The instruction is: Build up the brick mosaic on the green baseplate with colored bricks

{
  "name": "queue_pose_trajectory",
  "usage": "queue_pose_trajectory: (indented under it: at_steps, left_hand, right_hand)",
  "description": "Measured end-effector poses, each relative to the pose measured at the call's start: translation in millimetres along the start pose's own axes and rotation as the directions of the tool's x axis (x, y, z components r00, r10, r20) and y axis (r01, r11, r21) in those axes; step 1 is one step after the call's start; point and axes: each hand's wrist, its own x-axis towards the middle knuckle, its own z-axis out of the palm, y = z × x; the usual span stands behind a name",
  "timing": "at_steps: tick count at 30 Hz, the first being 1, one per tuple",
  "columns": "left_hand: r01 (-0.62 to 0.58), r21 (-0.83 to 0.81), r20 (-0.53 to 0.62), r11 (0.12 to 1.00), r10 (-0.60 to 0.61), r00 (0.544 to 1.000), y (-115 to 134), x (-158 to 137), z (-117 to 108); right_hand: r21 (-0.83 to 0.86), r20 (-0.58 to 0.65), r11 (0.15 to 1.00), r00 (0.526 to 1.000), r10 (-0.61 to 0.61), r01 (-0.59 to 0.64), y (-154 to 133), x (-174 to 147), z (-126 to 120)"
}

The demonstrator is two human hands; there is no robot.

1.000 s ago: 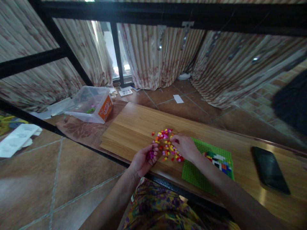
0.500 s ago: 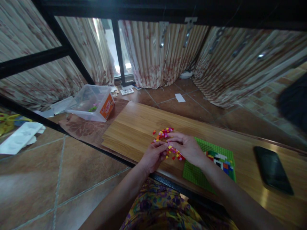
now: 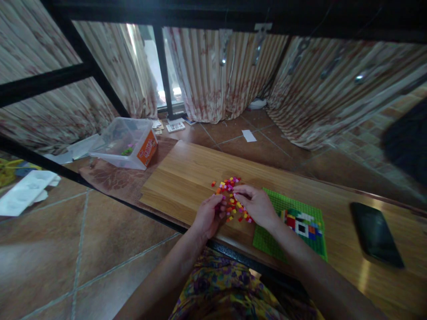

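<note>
While left fingers [image 3: 213,202] cup magenta bricks [image 3: 220,205], loose bricks [image 3: 232,203] just beside

We seem to be in a home, perhaps its living room: we see floral curtains [image 3: 208,84] hanging down to a brown tiled floor [image 3: 116,235], a leaf-patterned cloth [image 3: 111,180] under a clear plastic box [image 3: 111,138], and small toy bricks [image 3: 231,181] sharing a wooden tabletop [image 3: 182,173] with a smartphone [image 3: 376,233].

hands [image 3: 208,216] drawn apart, bricks [image 3: 233,202] between them newly visible
</note>
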Motion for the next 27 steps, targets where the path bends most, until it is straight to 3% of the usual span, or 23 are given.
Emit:
queue_pose_trajectory:
  at_steps: [6, 16, 20, 27]
  left_hand:
    - [0.014, -0.051, 0.028, 0.999, -0.013, 1.0, 7, -2, -13]
    - [0.021, -0.072, 0.116, 0.997, -0.012, 0.993, 9, -5, -23]
    - [0.017, -0.027, 0.108, 0.999, -0.014, 0.994, 8, -4, -22]
    - [-0.019, 0.061, 0.105, 0.998, 0.012, 0.994, 5, -8, -23]
  right_hand:
    - [-0.21, 0.059, 0.977, 0.998, -0.024, 0.036, -8, 4, 0]
    - [-0.502, -0.008, 0.865, 1.0, 0.025, -0.025, 9, -8, -42]
    - [-0.551, 0.082, 0.834, 0.997, 0.01, 0.038, 11, -8, -36]
    - [-0.611, 0.11, 0.789, 0.994, 0.003, 0.065, 0, 8, -17]
